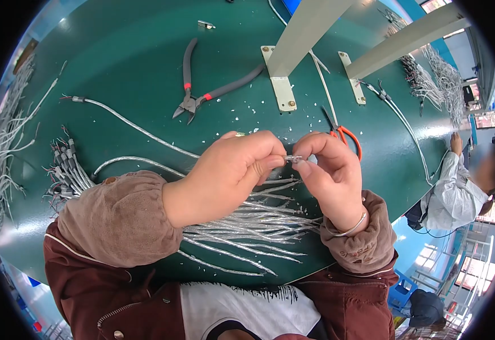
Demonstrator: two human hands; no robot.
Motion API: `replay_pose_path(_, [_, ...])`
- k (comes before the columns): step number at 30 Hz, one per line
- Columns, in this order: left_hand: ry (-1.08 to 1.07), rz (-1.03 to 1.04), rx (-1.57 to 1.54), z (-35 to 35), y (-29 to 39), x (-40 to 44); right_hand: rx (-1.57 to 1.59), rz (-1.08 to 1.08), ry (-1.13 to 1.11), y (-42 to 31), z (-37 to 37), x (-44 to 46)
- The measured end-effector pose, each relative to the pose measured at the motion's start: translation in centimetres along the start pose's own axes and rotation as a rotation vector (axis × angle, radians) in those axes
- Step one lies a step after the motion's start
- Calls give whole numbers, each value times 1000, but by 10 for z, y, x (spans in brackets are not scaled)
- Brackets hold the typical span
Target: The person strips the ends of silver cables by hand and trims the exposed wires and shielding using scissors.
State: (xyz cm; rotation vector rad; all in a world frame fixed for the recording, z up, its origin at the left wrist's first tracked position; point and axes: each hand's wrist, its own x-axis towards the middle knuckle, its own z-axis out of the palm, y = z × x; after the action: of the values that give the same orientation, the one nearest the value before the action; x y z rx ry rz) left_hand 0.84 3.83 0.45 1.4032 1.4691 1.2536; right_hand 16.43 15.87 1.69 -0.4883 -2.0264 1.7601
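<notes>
My left hand (224, 173) is closed, thumb and forefinger pinching the end of a silvery shielded cable (290, 158). From the other side my right hand (333, 180) pinches the same tip between thumb and forefinger. Fine detail of the tip is too small to make out. Below both hands lies a bundle of silvery cables (247, 226), their ends fanned toward the right. Just beyond my right hand rest orange-handled scissors (349, 139), partly hidden by it. Grey-handled diagonal cutters (189, 103) lie spread apart on the green table (128, 68).
White scraps (236, 118) are scattered near the cutters. Two metal posts (304, 39) with bolted feet rise from the table. More cable bundles lie at the left (9, 130) and far right (443, 73). A co-worker (457, 187) sits at the right edge.
</notes>
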Motion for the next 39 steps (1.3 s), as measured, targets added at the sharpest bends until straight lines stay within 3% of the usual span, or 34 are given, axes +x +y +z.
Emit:
replay_pose_path(13, [61,316,329,-2,-8,0,301,248,-146,5,-7,0])
replay_pose_path(19, [23,177,167,0,-3,-5,366,277,-149,5,-5,0])
replay_pose_path(22, [-11,-5,-167,1,3,-4,366,266,-130,6,-3,0])
replay_pose_path(28, [-62,-133,-470,1,0,-2,326,248,-110,6,-3,1])
replay_pose_path(39, [-105,-135,-645,3,-7,-3,412,179,-167,10,-3,1])
